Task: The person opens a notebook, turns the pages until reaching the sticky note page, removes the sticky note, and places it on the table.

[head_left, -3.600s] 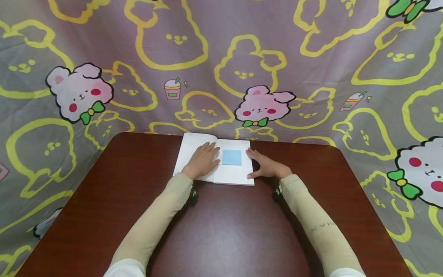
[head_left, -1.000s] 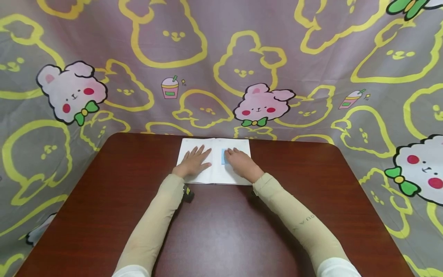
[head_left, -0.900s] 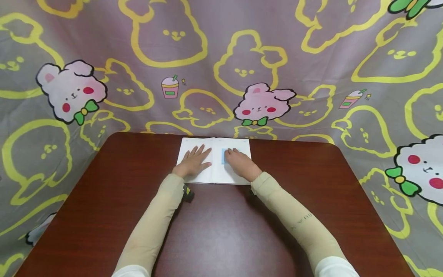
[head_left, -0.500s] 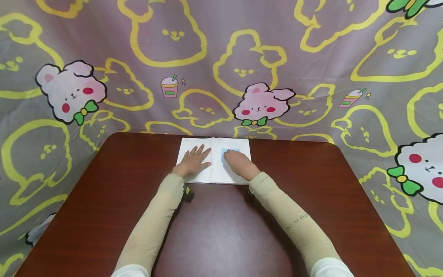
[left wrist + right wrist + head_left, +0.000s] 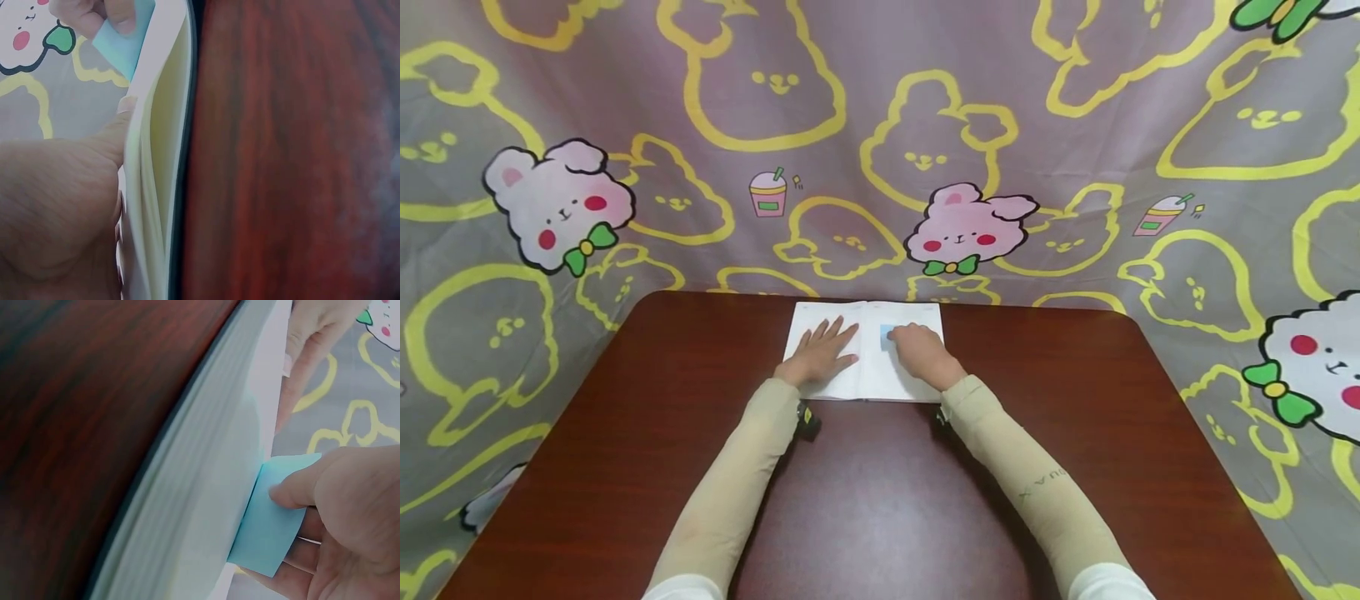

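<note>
An open notebook (image 5: 880,387) with white pages lies near the far edge of the table. My left hand (image 5: 817,350) rests on its left page, fingers spread and straight; the left wrist view shows that thumb (image 5: 127,105) on the paper. On the right page, my right hand (image 5: 921,353) pinches a light blue sticky note (image 5: 269,519) between thumb and fingers. Part of the note (image 5: 887,335) shows left of the hand in the head view. In the right wrist view the note stands up from the page, with one edge still against the paper.
The dark red-brown table (image 5: 880,500) has rounded far corners. Behind it hangs a patterned curtain (image 5: 835,175) with cartoon bears and rabbits, close to the table's far edge. Wrist cameras (image 5: 808,421) sit beneath the sleeves.
From the book's right edge, my right hand has moved onto the sticky note and now pinches it up off the page. My left hand has shifted slightly left; the left page lies flatter.
</note>
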A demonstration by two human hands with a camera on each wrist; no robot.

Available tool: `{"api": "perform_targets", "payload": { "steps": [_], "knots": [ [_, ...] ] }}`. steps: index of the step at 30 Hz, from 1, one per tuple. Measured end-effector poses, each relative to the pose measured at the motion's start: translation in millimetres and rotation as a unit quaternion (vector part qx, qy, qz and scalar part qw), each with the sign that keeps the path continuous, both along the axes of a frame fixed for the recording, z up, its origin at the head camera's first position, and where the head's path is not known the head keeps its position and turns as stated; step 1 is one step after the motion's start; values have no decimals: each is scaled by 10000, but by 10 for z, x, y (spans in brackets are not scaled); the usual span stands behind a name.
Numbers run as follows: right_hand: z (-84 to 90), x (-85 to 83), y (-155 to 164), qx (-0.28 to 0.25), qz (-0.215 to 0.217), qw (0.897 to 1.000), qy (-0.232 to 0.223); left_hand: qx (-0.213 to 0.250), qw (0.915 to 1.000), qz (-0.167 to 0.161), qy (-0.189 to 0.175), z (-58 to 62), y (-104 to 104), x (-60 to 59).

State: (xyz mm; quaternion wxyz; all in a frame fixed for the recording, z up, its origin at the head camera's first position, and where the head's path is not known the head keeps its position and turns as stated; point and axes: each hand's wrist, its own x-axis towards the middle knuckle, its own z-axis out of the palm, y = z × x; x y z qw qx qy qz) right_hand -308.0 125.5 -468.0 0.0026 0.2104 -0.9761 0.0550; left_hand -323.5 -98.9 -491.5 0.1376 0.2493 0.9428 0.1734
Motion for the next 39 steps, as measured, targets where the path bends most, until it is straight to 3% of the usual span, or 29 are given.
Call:
{"api": "perform_targets", "payload": {
  "steps": [6, 13, 21, 30, 34, 39],
  "knots": [
    [11, -26, 74, -865, -217, 9960, -102, 7, 10000, -18, -28, 8, 2, 18],
    [-16, -101, 189, -2054, -99, 9779, -364, 54, 9999, -50, -72, -16, -9, 28],
    [-8, -152, 290, -2664, -343, 9618, -522, -37, 9999, -84, -52, -18, -20, 8],
    [110, -126, 554, -3284, -623, 9425, -39, -1, 9999, -86, -69, -9, 2, 31],
    [131, -112, 770, -3172, -780, 9451, 111, -39, 9999, -59, -85, 5, -1, 37],
    [125, -57, 1029, -2403, -751, 9674, 287, -30, 10000, -50, -62, 8, -13, 28]
  ]
}}
